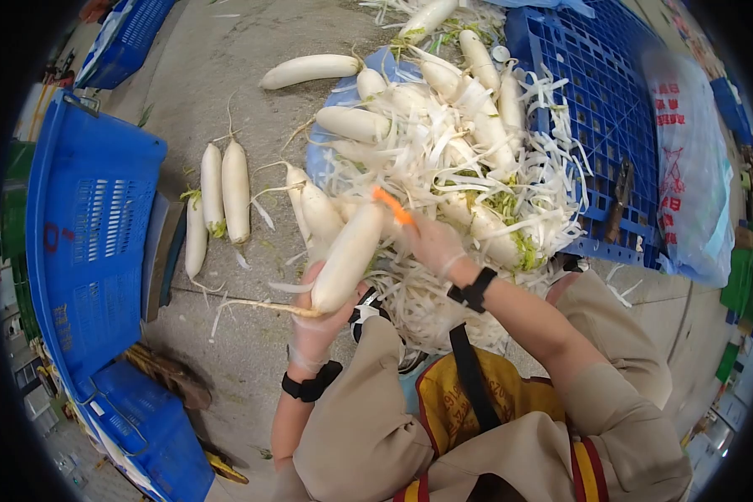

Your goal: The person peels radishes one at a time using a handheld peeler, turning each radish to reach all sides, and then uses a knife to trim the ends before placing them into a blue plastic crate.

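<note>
My left hand (320,322), in a clear glove, grips the lower end of a long white radish (348,256) that points up and to the right. My right hand (432,243), also gloved, holds an orange-handled peeler (392,206) against the radish's upper end. Just beyond lies a heap of white peel strips and several peeled radishes (443,142) on a blue surface. Both wrists wear black bands.
Three unpeeled radishes (222,194) lie on the concrete floor to the left. A blue crate (92,243) stands at far left, another flat blue crate (611,109) at upper right with a plastic bag (690,167) beside it. My knees fill the bottom.
</note>
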`<state>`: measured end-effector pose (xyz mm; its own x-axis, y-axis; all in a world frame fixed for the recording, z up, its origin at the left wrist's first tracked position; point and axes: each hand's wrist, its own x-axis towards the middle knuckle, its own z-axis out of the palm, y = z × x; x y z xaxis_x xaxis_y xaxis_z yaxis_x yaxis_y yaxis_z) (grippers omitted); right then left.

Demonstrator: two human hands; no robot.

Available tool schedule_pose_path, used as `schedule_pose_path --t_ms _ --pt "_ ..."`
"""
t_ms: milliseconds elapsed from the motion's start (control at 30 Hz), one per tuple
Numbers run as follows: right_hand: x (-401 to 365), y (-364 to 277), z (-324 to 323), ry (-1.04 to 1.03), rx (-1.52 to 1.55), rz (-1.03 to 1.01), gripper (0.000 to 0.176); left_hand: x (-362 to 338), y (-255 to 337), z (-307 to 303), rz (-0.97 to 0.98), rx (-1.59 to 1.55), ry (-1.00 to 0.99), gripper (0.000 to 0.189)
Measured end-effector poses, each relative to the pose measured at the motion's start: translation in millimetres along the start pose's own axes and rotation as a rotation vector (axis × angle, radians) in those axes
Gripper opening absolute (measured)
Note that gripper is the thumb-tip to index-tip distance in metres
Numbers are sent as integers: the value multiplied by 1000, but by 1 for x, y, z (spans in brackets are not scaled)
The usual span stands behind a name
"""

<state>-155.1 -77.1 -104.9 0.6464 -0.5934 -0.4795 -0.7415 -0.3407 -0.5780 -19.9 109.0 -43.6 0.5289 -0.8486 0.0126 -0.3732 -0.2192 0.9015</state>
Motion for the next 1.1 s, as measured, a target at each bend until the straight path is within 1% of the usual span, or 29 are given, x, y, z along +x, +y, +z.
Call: schedule_pose_path --t_ms 33,100,133,167,200,233,300,333,367,400,433,500,567,633,700,767,833,867,933,967,1000,1033,1067,1100 --pt "-18 -26 -16 -90 -19 -1 31 0 -2 1 -47 -22 7 60" --pt "-55 -29 13 114 51 -542 25 0 -9 0 -46 2 23 62" --pt "-68 -36 14 111 51 -541 25 0 -11 0 -33 23 35 64" --pt "-78 -44 10 59 116 -624 21 0 -8 3 -32 22 35 64" --pt "-83 -49 7 5 180 -707 18 0 -1 7 -152 -154 48 64" --pt "-80 -48 8 5 179 -708 18 0 2 9 -273 -329 62 64" --pt "-72 -43 12 -10 65 -619 17 0 -11 9 -251 -352 63 63" --pt "-71 -43 12 -8 65 -624 17 3 -16 10 -224 -377 62 61" --pt "-69 -42 13 41 239 -642 17 3 -19 9 -221 -376 63 61" --pt "-68 -43 12 90 413 -658 17 9 -9 6 -245 -346 37 61" --pt "-66 -41 9 86 411 -657 17 12 -2 5 -274 -318 14 61" --pt "-65 -37 -2 129 315 -567 17 12 -1 7 -295 -342 13 60" --pt "-67 -47 0 121 365 -545 14 13 -2 10 -302 -361 9 59" --pt "-70 -50 6 129 156 -609 14 13 -6 14 -110 -175 70 56" --pt "-61 -49 2 115 178 -595 16 14 -5 16 -104 -122 76 56" --pt "-29 -40 -9 49 -97 -113 19 8 -8 18 -104 -71 75 55" --pt "25 23 4 111 45 -48 22 3 -19 27 -298 -256 83 55" --pt "21 18 -1 118 47 -46 22 7 -12 23 -292 -255 79 55" --pt "3 -8 -17 48 -60 -106 22 19 7 14 -381 -344 31 53" --pt "-21 -19 -7 102 12 -355 25 15 2 16 -391 -346 33 53" --pt "-41 -27 6 163 91 -599 28 11 -6 18 -278 -283 65 53" --pt "-42 -30 10 165 95 -595 28 12 -8 18 -157 -218 97 53" --pt "-42 -31 14 133 16 -619 29 12 -5 17 -157 -215 91 53" --pt "-45 -31 19 101 -63 -637 30 14 7 13 -234 -257 60 53"
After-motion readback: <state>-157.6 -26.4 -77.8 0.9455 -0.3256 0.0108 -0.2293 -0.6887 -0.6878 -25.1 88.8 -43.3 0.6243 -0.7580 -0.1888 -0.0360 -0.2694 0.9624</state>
